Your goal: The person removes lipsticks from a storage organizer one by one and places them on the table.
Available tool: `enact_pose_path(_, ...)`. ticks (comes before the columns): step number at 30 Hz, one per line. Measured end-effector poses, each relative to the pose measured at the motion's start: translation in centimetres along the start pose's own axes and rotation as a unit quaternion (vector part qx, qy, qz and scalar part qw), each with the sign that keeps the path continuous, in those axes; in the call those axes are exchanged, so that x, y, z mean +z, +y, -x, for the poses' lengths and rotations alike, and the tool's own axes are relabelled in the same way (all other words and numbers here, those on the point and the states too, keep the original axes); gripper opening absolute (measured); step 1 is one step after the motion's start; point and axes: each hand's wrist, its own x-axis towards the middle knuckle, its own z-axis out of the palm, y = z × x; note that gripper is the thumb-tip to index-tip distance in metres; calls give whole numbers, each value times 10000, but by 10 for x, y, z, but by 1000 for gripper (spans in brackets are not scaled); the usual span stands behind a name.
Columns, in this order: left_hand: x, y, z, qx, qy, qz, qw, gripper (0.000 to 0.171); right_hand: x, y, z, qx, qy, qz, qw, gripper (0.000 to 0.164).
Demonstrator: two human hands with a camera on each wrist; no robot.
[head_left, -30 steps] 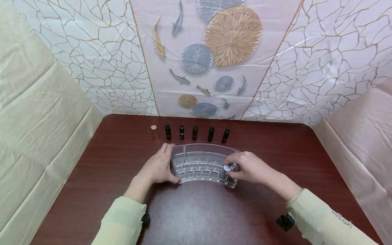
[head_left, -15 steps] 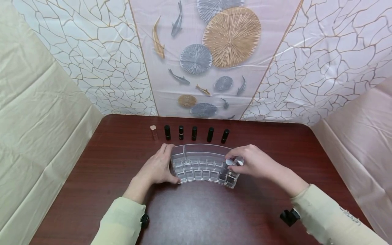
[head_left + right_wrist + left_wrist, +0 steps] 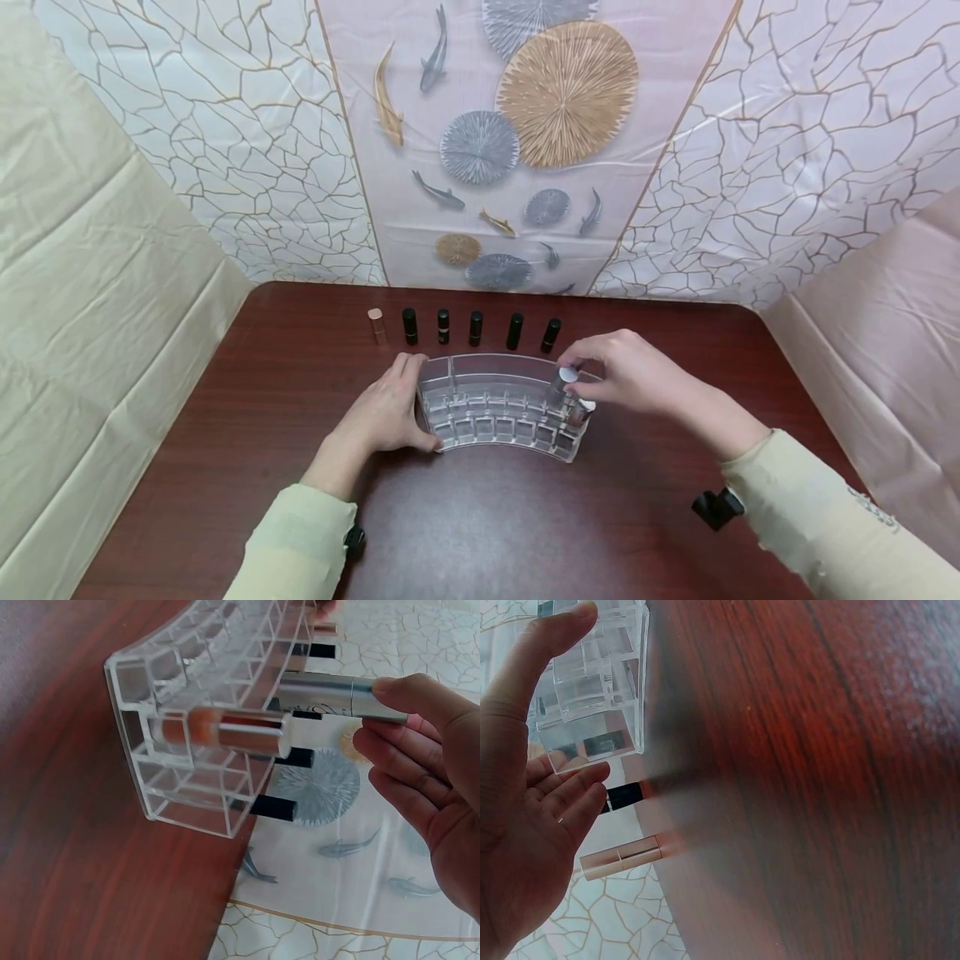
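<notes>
A clear curved acrylic lipstick organizer (image 3: 487,406) with stepped rows of square slots stands on the table. My left hand (image 3: 390,402) holds its left end, thumb at the front corner and fingers at the back. In the left wrist view the thumb (image 3: 574,619) lies on its edge. My right hand (image 3: 626,372) pinches a silver lipstick tube (image 3: 319,695) by its top end, between thumb and fingers. That tube is upright over the organizer's right part, behind the front row. A second tube, copper-coloured with a shiny cap (image 3: 251,731), stands in a slot at the right end.
Behind the organizer, a row of upright lipsticks lines the table: a rose-gold one (image 3: 377,323) at the left, then several black ones (image 3: 476,328). A patterned cloth wall (image 3: 480,225) rises at the table's back edge. Bare dark wood table (image 3: 480,525) lies in front.
My right hand has moved up and away from the front row with the silver tube, uncovering the copper-coloured tube at the right end. The left hand has stayed on the organizer.
</notes>
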Motion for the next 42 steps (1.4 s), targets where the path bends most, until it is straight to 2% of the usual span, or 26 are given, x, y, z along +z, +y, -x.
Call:
enact_pose_path(10, 0, -1, 1, 67, 58, -28, 10000, 120, -14, 11, -8, 91, 62, 87, 9999, 23)
enact_pose_path(21, 1, -1, 1, 75, 64, -54, 9999, 122, -18, 22, -9, 25, 403, 179, 9990, 24)
enact_pose_path(32, 1, -1, 0, 69, 52, -7, 10000, 122, -24, 46, -10, 393, 486, 379, 9973, 23)
enact_pose_path(42, 2, 0, 1, 48, 20, -1, 10000, 123, -16, 70, -9, 673, 432, 380, 9961, 20)
